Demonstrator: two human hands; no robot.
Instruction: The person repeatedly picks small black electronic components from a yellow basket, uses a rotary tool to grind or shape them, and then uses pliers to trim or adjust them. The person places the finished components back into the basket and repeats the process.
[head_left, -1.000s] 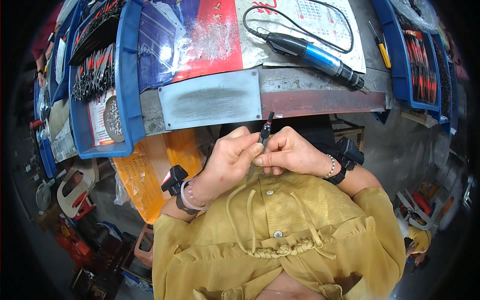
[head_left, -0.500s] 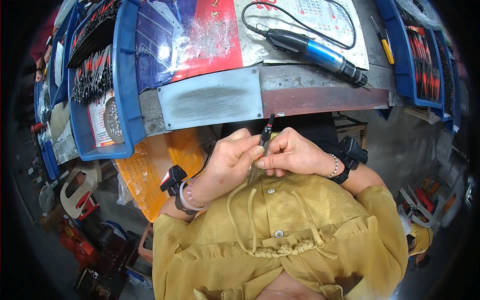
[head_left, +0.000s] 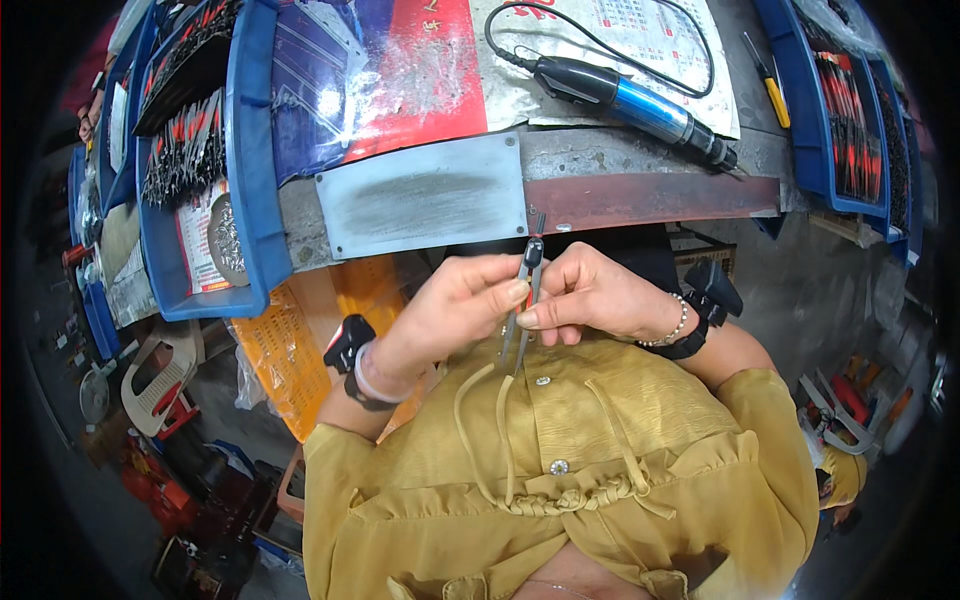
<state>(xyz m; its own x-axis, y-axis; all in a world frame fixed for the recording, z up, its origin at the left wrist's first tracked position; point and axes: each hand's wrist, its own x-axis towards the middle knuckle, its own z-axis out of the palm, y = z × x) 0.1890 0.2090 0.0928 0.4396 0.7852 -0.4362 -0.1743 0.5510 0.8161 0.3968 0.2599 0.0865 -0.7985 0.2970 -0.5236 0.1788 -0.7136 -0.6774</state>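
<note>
A small drawing compass (head_left: 533, 252) with a black head, thin handle and two narrow metal legs is held upright in front of my chest. My left hand (head_left: 468, 303) pinches its left leg between thumb and forefinger. On the other side, my right hand (head_left: 592, 300) grips the right leg the same way, with the lower fingers curled. The leg tips point down toward my yellow blouse (head_left: 620, 400) and stand slightly apart. A little red shows between the legs. My fingertips hide part of each leg.
On the bench edge are a pale metal plate (head_left: 425, 195) and a dark red strip (head_left: 650, 203). Behind lies a blue-black electric screwdriver (head_left: 640, 105) with its cord. Blue bins (head_left: 255, 170) of black-and-red parts stand left and right. A yellow-handled screwdriver (head_left: 775, 100) lies at the right.
The compass has turned in my fingers, and its two legs now show, spread a little apart. My left wrist has dropped slightly outward.
</note>
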